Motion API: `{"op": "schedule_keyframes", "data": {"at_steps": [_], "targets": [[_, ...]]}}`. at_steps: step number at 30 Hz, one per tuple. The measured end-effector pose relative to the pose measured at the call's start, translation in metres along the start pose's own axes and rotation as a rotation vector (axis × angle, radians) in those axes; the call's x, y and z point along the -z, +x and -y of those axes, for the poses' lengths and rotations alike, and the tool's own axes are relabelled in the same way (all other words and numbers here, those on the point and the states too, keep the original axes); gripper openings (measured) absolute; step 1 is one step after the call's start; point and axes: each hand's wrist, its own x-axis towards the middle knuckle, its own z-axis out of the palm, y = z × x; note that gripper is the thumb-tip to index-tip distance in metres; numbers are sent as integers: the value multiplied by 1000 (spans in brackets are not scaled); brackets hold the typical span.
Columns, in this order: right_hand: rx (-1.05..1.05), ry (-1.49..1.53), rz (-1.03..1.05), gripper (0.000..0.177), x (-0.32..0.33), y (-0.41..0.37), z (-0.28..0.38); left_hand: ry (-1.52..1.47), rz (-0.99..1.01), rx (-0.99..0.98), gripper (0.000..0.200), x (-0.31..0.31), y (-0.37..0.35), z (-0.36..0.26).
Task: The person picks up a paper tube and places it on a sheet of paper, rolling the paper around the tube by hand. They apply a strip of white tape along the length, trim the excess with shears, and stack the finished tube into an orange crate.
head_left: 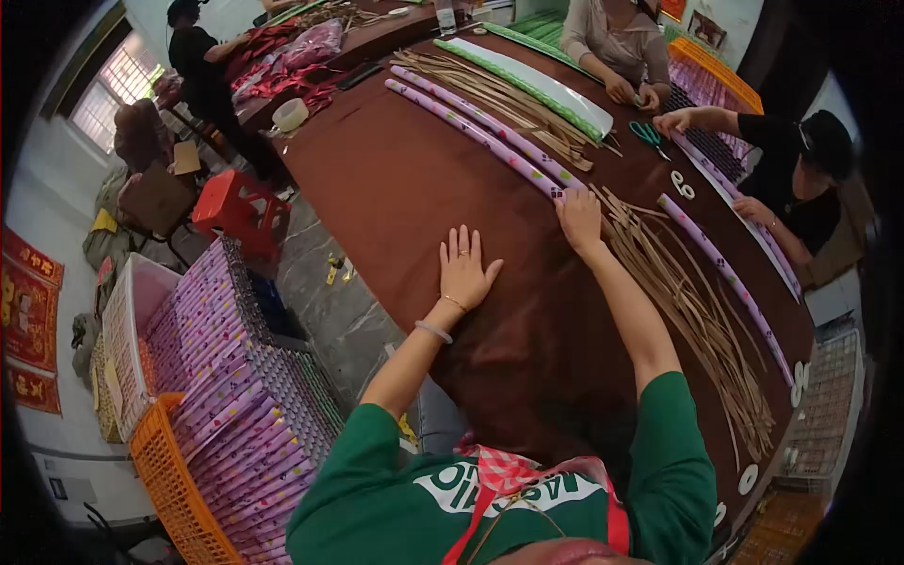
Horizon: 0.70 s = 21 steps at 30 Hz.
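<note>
My left hand lies flat on the brown cloth with its fingers spread and nothing in it. My right hand is at the near ends of two long, thin purple rolls with a coloured print, its fingers curled down over them. One purple roll lies on the left, and the other purple roll runs close beside it. Right of that hand lies a loose bundle of flat brown strips. Part of the roll ends is hidden under my fingers.
Another purple roll lies beyond the strips. Teal scissors, tape rings and a green-edged white sheet are on the table. Two people work across it; another stands at back left. Orange crate and stacked purple rolls stand left.
</note>
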Motion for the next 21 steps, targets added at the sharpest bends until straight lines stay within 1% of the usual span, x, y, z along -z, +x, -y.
{"op": "schedule_keyframes", "data": {"at_steps": [1,2,3,5,6,8,10,11,12,13,14,15,17,18,19,21], "targets": [[-33,-122,-25,33,-10,7,8,36,22,27,73,3,2,-4],[-116,-123,49,36,-20,14,15,26,6,34,73,2,2,-7],[-107,-117,45,36,-20,19,19,16,-10,39,73,1,2,-8],[-217,-130,88,39,-18,22,30,33,-12,33,73,-1,2,-8],[-210,-126,99,41,-22,20,30,43,-14,30,73,0,2,-8],[-187,-123,71,39,-30,16,22,22,-21,35,73,-1,1,-9],[-249,-147,106,32,-33,25,20,8,-45,29,73,0,1,-10],[-269,-169,137,30,-36,31,20,-8,-16,30,74,3,4,-10],[-214,-184,101,27,-33,34,21,-22,14,49,74,6,3,-11],[-234,-157,70,26,-42,37,21,-37,-20,46,74,-1,2,-10],[-225,-117,53,26,-49,39,19,-48,9,66,74,1,2,-11],[-207,-70,95,25,-35,41,25,-63,34,80,74,5,4,-12],[-110,20,-106,25,-26,26,37,-62,63,92,74,8,4,-13],[-55,86,-73,25,-13,17,45,-73,71,93,74,8,5,-13],[-5,145,-40,25,4,5,52,-77,120,101,75,14,5,-14],[106,190,78,26,41,-31,65,-121,110,112,76,11,6,-14]]}}
